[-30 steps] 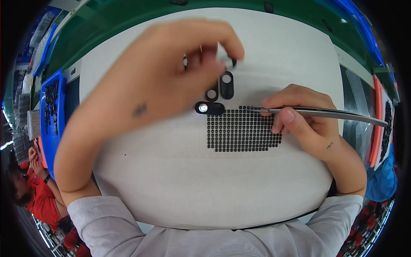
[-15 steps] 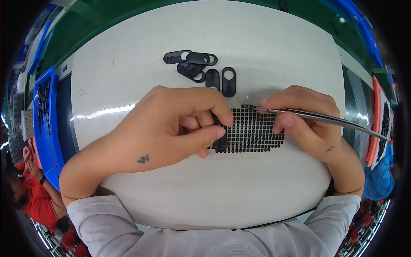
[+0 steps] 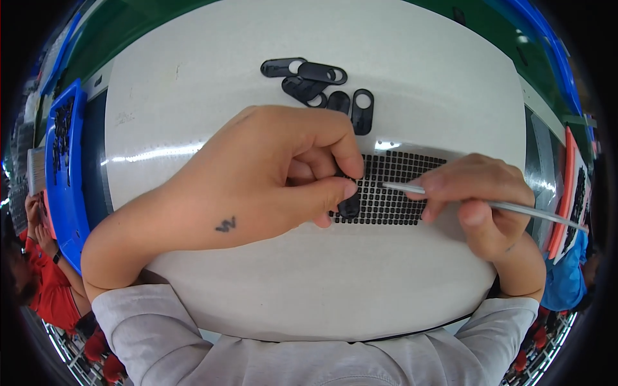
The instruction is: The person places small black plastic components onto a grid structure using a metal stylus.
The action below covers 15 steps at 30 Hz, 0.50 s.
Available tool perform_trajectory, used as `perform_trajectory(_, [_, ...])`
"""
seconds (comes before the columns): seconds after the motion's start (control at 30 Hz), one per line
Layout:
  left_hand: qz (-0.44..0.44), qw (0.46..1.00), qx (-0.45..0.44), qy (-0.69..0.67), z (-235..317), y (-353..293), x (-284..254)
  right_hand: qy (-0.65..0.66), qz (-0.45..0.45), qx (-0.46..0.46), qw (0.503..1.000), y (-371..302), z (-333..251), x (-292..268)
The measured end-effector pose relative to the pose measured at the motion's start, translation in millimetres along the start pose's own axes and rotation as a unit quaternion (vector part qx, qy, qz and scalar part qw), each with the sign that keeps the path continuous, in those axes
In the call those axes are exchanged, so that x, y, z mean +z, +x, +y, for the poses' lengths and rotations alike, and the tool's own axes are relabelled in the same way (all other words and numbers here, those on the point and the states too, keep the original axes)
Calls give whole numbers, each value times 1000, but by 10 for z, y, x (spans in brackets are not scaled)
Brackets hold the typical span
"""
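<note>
My left hand (image 3: 273, 170) is closed, with thumb and forefinger pinching a dark, round-ended oblong plastic piece (image 3: 349, 207). The fingers cover part of the piece, and it is held over the left side of a sheet of small black square pads (image 3: 402, 204) set in rows. In my right hand (image 3: 486, 199) are thin metal tweezers (image 3: 537, 212), held in a pinch grip. Their tip hovers over the middle of the pad sheet, just right of the piece. Whether a pad sits between the tips is too small to tell.
Several black oblong pieces with round holes (image 3: 363, 112) lie beyond my hands on the white table (image 3: 309, 283), some overlapping. A blue tray (image 3: 76, 186) of black parts stands at left, and a red-edged tray (image 3: 560, 212) at right. Other people sit on both sides.
The tweezers' tip has moved from the far edge of the pad sheet to over its middle, nearer me. My left hand keeps its pinch on the oblong piece. The whole view has shifted slightly.
</note>
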<state>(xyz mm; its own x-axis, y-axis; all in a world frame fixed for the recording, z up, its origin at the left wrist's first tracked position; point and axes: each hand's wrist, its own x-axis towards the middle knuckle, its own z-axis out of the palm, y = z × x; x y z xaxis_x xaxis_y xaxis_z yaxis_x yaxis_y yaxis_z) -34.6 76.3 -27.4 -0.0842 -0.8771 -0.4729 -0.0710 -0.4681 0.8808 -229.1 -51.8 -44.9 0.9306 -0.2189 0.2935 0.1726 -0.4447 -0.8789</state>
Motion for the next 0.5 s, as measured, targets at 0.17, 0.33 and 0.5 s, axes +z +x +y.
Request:
perform_trajectory(0.17, [9, 1000, 4, 2, 5, -17, -4, -32, -41, -41, 998, 41, -49, 135])
perform_trajectory(0.33, [11, 1000, 4, 23, 0, -11, -7, -47, -54, -52, 996, 47, -15, 156])
perform_trajectory(0.5, [18, 1000, 13, 18, 0, -24, 5, -72, -69, -84, 991, 52, -3, 162])
